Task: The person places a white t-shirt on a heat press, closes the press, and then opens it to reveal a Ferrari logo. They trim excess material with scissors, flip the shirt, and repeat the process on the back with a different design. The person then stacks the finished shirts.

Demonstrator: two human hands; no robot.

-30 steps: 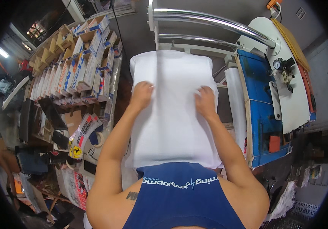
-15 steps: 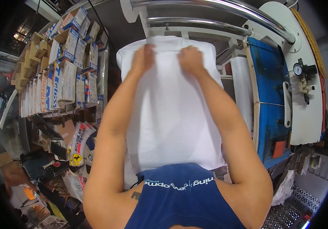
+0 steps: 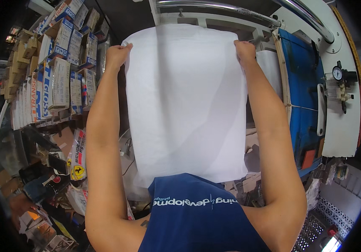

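A plain white cloth (image 3: pixel 189 105) is spread over a broad flat support in front of me, its far edge rounded and its near end close to my chest. Soft shadows and faint creases cross its surface. My left hand (image 3: pixel 119 55) pinches the cloth at its far left corner, thumb and fingers together. At the far right corner my right hand (image 3: pixel 246 51) grips the opposite edge the same way. Both arms reach forward along the two sides of the cloth. The support underneath is covered by the cloth.
Right of the cloth stands a white machine with a blue panel (image 3: pixel 304 96), a pressure gauge (image 3: pixel 337 73) and chrome bars (image 3: pixel 214 13). Stacked cardboard boxes (image 3: pixel 58 84) fill the left side. Below them lies clutter. Another person's hand (image 3: pixel 18 206) shows at lower left.
My hands have moved apart, from near the middle of the cloth's far end out to its two far corners. The cloth's far end now looks smoother and flatter.
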